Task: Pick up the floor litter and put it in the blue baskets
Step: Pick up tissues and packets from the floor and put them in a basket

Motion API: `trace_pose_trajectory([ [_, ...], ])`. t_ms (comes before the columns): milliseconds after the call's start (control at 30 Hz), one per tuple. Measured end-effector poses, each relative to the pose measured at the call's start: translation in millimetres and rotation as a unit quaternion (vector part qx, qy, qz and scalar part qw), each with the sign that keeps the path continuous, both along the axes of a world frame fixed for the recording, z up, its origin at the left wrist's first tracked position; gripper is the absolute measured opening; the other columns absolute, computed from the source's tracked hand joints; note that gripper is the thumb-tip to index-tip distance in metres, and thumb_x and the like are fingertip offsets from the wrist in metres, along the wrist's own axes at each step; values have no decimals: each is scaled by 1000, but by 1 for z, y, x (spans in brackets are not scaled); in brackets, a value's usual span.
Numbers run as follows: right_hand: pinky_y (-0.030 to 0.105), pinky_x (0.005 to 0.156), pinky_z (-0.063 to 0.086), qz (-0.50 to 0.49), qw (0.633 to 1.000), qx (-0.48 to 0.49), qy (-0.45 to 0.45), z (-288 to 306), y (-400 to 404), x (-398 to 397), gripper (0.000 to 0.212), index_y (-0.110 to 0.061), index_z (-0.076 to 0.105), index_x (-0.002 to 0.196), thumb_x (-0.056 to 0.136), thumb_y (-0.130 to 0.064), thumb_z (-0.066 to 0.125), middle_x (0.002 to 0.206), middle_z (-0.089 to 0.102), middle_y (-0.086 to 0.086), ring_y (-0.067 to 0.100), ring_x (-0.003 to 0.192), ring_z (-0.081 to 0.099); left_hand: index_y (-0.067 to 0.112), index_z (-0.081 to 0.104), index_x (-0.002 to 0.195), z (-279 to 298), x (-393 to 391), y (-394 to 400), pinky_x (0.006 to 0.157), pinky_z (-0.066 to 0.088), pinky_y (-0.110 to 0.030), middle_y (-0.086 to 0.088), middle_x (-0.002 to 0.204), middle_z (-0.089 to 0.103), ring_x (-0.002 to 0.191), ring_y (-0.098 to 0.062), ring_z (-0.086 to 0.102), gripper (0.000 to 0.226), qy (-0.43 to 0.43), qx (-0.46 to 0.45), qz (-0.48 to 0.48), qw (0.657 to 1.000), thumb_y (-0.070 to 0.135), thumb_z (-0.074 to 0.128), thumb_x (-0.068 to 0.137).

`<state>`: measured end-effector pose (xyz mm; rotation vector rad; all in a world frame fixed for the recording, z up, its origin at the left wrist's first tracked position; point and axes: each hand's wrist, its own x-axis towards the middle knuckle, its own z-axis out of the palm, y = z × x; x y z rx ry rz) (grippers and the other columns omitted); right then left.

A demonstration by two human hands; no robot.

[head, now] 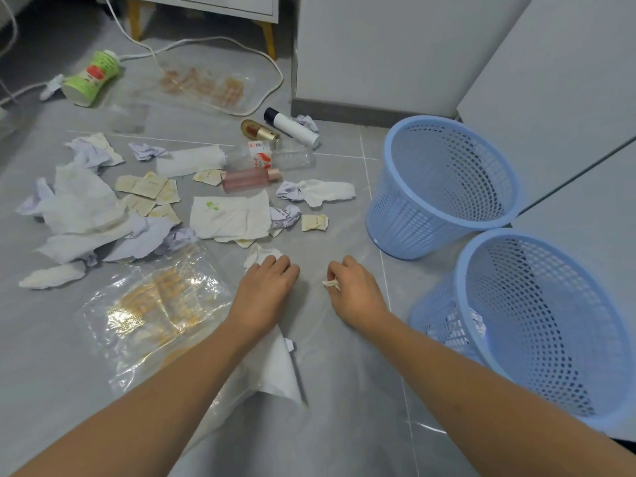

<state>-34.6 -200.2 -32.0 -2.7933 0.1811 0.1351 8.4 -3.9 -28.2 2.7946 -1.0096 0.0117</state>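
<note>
Hand positions first: the left hand lies knuckles-up on the floor with its fingers curled onto a crumpled white tissue, apparently gathering it; whether the tissue is fully gripped cannot be told. The right hand is closed, pinching a small cream paper scrap between its fingers, probably so the scrap can be carried to a basket.

All places below are relative to the near blue basket.

1. Near blue basket: perforated plastic, round, tapered wall, tilted open toward the person, which eases dropping litter in. White paper shows through its mesh, low on the left side.
2. Far blue basket: same type, just beyond the near one, touching or almost touching it; no contents visible.
3. Clear plastic bag: well left of the basket, flat, glossy, wrinkled, printed in orange.
4. White paper sheet: left of the basket, beneath the left forearm, one corner curled.
5. Torn papers and tissues: far left and beyond, soft, crumpled, some cream-edged.
6. Pink bottle and white tube: beyond and left, rigid, cylindrical, lying on their sides.

Judgement: most litter is not yet collected.
</note>
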Motion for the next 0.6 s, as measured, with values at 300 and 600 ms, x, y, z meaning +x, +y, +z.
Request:
trace_pose_trajectory([
  [300, 34, 70, 42, -31, 993, 50, -98, 114, 2, -21, 7, -18, 59, 92, 88, -17, 65, 94, 54, 2, 26, 84, 58, 13, 54, 91, 125, 11, -14, 43, 44, -38, -4, 88, 55, 77, -29, 56, 13, -14, -88, -6, 996, 5, 65, 90],
  [600, 39, 64, 44, -160, 967, 36, -197, 240, -65, -81, 8, -19, 60, 84, 88, -20, 67, 85, 54, -1, 24, 74, 56, 14, 57, 92, 239, -15, -92, 49, 48, -42, -3, 90, 56, 79, -29, 57, 6, -41, -172, -133, 975, 12, 62, 91],
])
